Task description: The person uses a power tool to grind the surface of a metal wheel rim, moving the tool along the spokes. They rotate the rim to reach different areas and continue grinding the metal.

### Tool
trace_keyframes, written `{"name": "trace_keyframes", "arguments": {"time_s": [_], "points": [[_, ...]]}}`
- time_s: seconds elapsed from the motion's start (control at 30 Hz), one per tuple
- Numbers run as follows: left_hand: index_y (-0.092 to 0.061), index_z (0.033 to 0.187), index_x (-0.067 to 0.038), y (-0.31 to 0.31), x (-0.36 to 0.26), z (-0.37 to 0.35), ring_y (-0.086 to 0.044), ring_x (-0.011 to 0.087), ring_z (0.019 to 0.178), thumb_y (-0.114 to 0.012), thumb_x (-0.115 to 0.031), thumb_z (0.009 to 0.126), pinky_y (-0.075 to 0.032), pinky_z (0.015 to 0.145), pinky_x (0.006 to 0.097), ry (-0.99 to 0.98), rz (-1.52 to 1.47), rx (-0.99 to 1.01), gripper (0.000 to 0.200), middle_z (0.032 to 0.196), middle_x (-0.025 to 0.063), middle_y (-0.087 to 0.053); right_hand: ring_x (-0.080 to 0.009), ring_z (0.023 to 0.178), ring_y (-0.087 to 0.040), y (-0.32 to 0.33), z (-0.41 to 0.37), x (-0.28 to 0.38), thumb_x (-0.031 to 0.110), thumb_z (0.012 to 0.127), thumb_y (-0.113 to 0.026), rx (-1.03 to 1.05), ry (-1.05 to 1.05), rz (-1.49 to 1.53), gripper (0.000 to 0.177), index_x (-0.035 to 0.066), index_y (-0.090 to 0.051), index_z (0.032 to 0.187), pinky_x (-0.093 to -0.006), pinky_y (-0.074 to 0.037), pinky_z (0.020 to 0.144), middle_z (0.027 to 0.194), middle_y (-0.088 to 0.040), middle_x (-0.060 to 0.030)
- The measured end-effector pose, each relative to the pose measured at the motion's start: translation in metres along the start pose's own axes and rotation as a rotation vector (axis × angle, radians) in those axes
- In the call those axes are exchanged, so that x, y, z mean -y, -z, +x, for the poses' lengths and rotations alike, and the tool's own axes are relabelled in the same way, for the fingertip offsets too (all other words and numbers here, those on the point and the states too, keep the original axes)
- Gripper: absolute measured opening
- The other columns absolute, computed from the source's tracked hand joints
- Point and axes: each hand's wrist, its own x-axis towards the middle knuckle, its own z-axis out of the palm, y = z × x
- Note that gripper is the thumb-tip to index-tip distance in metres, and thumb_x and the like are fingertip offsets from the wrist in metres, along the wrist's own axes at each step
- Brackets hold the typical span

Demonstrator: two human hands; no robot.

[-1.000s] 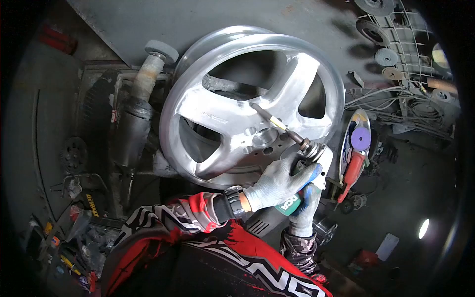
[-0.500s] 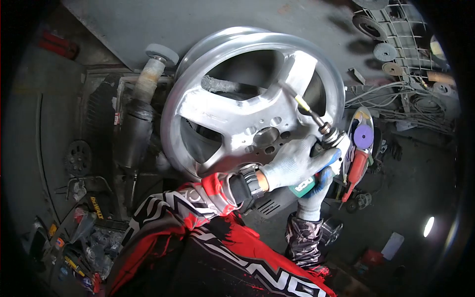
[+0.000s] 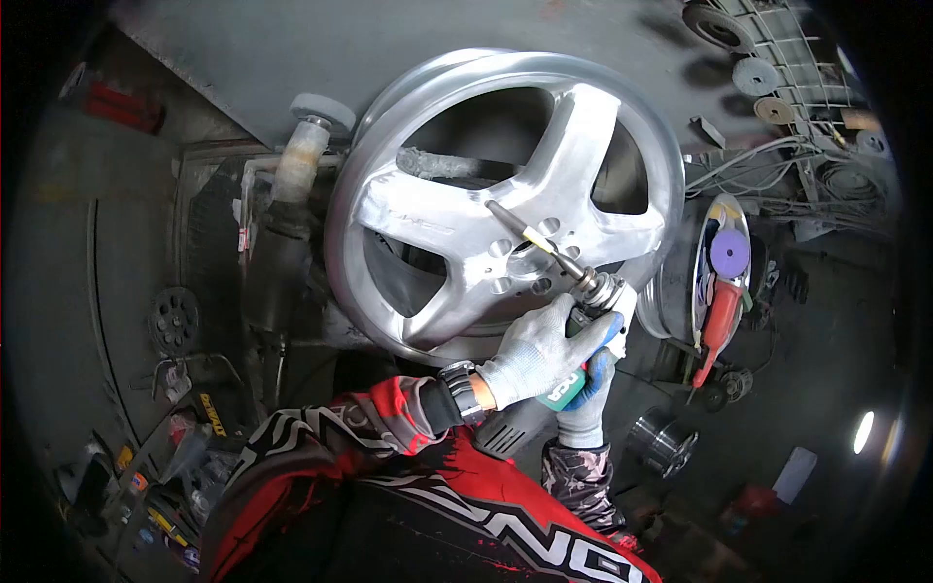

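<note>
A bare silver alloy wheel (image 3: 586, 131) stands tilted in front of me, its broad spokes shiny. Over its hub, a green die grinder (image 3: 562, 389) points up and left. Its long shaft ends in a thin grey tip (image 3: 502, 216) that overlaps the left spoke near the hub. My left hand (image 3: 535, 355), in a grey-white glove with a watch at the wrist, is wrapped round the grinder's front part. Below and right of it, my right hand (image 3: 588, 394), in a blue-palmed glove, grips the grinder's body from the other side.
A grinding machine with a pale wheel (image 3: 323, 112) stands left of the rim. To the right lies a red angle grinder (image 3: 719, 316) near a purple disc (image 3: 730, 254). Discs hang on a wire rack (image 3: 792, 58) at upper right, with coiled cables below. Tools clutter the lower left.
Both hands have moved left with the die grinder. Its tip has gone from near the upper right spoke to over the left spoke by the hub. The view has shifted slightly.
</note>
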Motion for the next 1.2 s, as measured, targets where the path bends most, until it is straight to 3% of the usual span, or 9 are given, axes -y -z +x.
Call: {"name": "trace_keyframes", "arguments": {"time_s": [0.23,0.3,0.37,0.5,0.77,0.93,1.03,1.17,1.2], "points": [[-0.065,0.129,-0.014,0.005,-0.006,0.040,-0.066,0.0392,0.080,-0.063,-0.023,0.098,-0.054,0.064,0.0469,-0.387,0.203,-0.055,0.033,0.099,0.0191,-0.056,-0.0248,0.125,-0.059,-0.011,0.025,0.035,0.044,0.101,-0.059,0.039,0.149,0.009,0.060,0.008,-0.045,0.148,-0.0419,-0.047,0.109,0.141,-0.057,-0.0093],[-0.064,0.132,-0.017,0.005,-0.010,0.047,-0.065,0.0368,0.078,-0.062,-0.024,0.097,-0.053,0.062,0.0462,-0.085,-0.105,0.033,0.036,0.097,0.0183,-0.056,-0.0246,0.125,-0.059,-0.014,0.028,0.034,0.044,0.101,-0.058,0.009,0.166,0.058,0.060,0.008,-0.046,0.147,-0.0416,-0.047,0.108,0.140,-0.058,-0.0093],[-0.062,0.135,-0.019,0.009,-0.006,0.042,-0.064,0.0331,0.075,-0.063,-0.024,0.094,-0.052,0.060,0.0440,-0.449,0.294,-0.071,0.041,0.094,0.0165,-0.055,-0.0243,0.124,-0.059,-0.017,0.027,0.027,0.044,0.102,-0.057,-0.024,0.182,0.115,0.059,0.007,-0.047,0.147,-0.0413,-0.047,0.108,0.139,-0.058,-0.0093],[-0.062,0.137,-0.022,0.002,0.013,0.014,-0.063,0.0278,0.073,-0.063,-0.023,0.091,-0.052,0.058,0.0389,-0.178,0.138,0.031,0.046,0.092,0.0135,-0.053,-0.0219,0.121,-0.060,-0.035,0.007,0.001,0.047,0.101,-0.056,-0.004,0.159,0.148,0.059,0.003,-0.051,0.141,-0.0390,-0.049,0.105,0.133,-0.061,-0.0095],[-0.064,0.134,-0.021,0.029,0.011,-0.013,-0.065,0.0301,0.071,-0.065,-0.023,0.091,-0.055,0.054,0.0385,-0.277,0.488,0.108,0.042,0.092,0.0146,-0.055,-0.0202,0.121,-0.060,-0.051,-0.008,-0.021,0.047,0.101,-0.058,0.061,0.064,0.303,0.061,0.005,-0.048,0.144,-0.0385,-0.051,0.103,0.134,-0.060,-0.0077],[-0.065,0.124,-0.023,0.008,0.015,0.022,-0.068,0.0313,0.074,-0.054,-0.048,0.101,-0.056,0.062,0.0453,0.120,0.239,0.278,0.036,0.088,0.0142,-0.057,-0.0182,0.126,-0.055,-0.045,0.014,-0.018,0.038,0.110,-0.042,0.040,0.317,0.196,0.051,0.002,-0.046,0.146,-0.0359,-0.046,0.107,0.141,-0.054,-0.0095],[-0.065,0.126,-0.027,0.009,0.013,0.022,-0.069,0.0325,0.077,-0.056,-0.044,0.101,-0.056,0.060,0.0445,0.195,0.250,0.253,0.031,0.090,0.0148,-0.057,-0.0184,0.127,-0.054,-0.042,0.015,-0.026,0.039,0.110,-0.042,0.102,0.246,0.350,0.053,0.003,-0.044,0.148,-0.0365,-0.045,0.109,0.142,-0.054,-0.0086],[-0.064,0.132,-0.031,0.026,0.015,-0.011,-0.069,0.0345,0.072,-0.061,-0.035,0.098,-0.058,0.055,0.0429,-0.213,0.605,0.190,0.035,0.094,0.0158,-0.057,-0.0170,0.126,-0.055,-0.054,-0.005,-0.031,0.037,0.109,-0.044,0.121,0.163,0.372,0.050,0.004,-0.047,0.146,-0.0354,-0.046,0.107,0.139,-0.056,-0.0079],[-0.063,0.133,-0.030,0.013,0.029,-0.016,-0.069,0.0341,0.069,-0.063,-0.034,0.095,-0.058,0.054,0.0429,-0.023,0.435,0.190,0.038,0.094,0.0168,-0.057,-0.0166,0.126,-0.055,-0.055,-0.008,-0.034,0.036,0.109,-0.045,0.128,0.143,0.402,0.049,0.005,-0.046,0.147,-0.0357,-0.046,0.108,0.139,-0.056,-0.0079]]}}
